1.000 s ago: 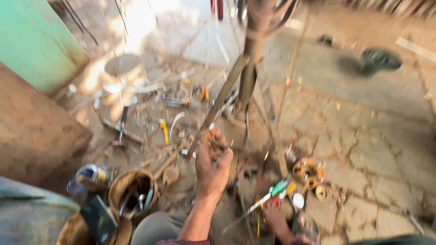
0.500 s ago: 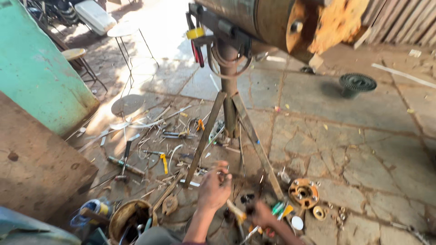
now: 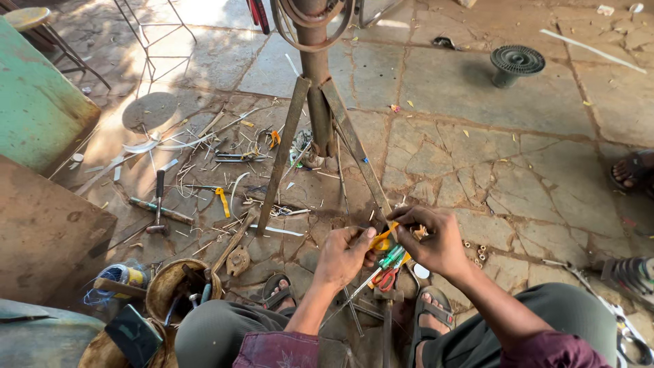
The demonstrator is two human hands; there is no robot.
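1. The left hand has its fingers curled shut around one end of a small yellow piece, thumb pressed on top.
2. The right hand pinches the other end of that piece between closed fingertips, just beside the left hand, above the knees.
3. Directly below the hands a green-handled screwdriver and red-handled pliers lie on the stone floor between the person's sandalled feet.
4. Ahead, a metal tripod stand rises from the floor.
5. Farther left lie a hammer, scattered wire scraps, and a rusty bowl of tools.
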